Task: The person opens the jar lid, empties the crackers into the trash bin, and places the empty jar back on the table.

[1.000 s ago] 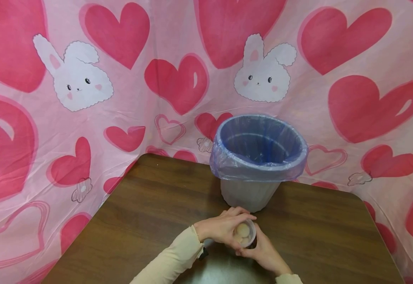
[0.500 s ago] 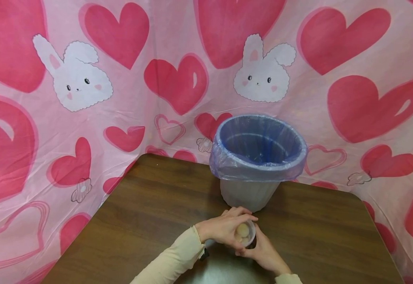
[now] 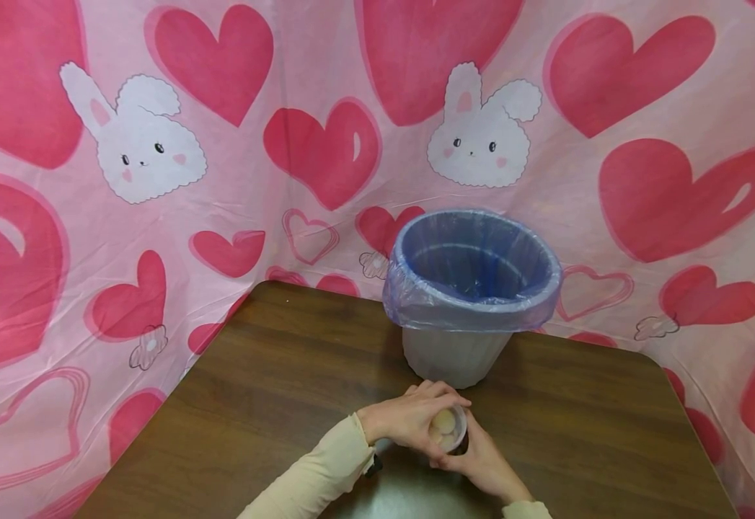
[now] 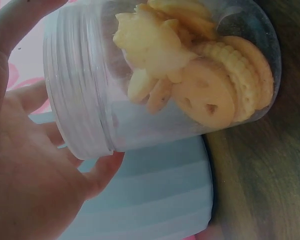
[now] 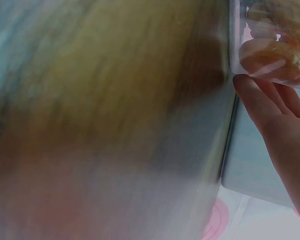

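Note:
A clear plastic jar (image 3: pixel 448 427) stands upright on the wooden table between both hands. Pale biscuits (image 4: pixel 205 92) of several shapes lie inside, some round and some with scalloped edges. In the left wrist view its clear ribbed lid (image 4: pixel 77 80) sits on the mouth. The left hand (image 3: pixel 408 419) grips around the lid from above, fingers on the far side and thumb on the near side. Lower down, the right hand (image 3: pixel 486 461) holds the jar's body from the right. In the right wrist view its fingertips (image 5: pixel 244 82) touch the jar near the base.
A pale waste bin (image 3: pixel 455 353) with a bluish plastic liner (image 3: pixel 474 310) stands just behind the jar. The brown table (image 3: pixel 273 367) has rounded far corners. A pink cloth backdrop (image 3: pixel 325 65) with hearts and rabbits hangs around it.

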{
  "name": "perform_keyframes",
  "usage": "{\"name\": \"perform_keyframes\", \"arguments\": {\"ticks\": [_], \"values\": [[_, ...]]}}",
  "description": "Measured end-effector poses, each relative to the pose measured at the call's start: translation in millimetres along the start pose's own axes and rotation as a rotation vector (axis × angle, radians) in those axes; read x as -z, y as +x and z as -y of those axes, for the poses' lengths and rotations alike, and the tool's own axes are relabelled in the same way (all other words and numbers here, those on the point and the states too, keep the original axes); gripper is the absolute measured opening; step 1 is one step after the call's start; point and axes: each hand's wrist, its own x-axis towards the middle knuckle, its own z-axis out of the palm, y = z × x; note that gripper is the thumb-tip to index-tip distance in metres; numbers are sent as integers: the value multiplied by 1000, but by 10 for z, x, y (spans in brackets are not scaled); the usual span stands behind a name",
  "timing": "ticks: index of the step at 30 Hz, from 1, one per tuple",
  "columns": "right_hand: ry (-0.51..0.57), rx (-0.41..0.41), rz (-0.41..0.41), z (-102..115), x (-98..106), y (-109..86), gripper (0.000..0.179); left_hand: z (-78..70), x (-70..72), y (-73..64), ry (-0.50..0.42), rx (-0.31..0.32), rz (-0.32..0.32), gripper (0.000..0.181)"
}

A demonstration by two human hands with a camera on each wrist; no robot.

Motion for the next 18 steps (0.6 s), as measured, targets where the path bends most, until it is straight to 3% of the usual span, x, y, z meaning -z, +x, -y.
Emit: {"name": "perform_keyframes", "arguments": {"ticks": [18], "values": [[-44,-22,-8,22,-12,14,103,20,-29,-42,28,4,-9,91]]}}
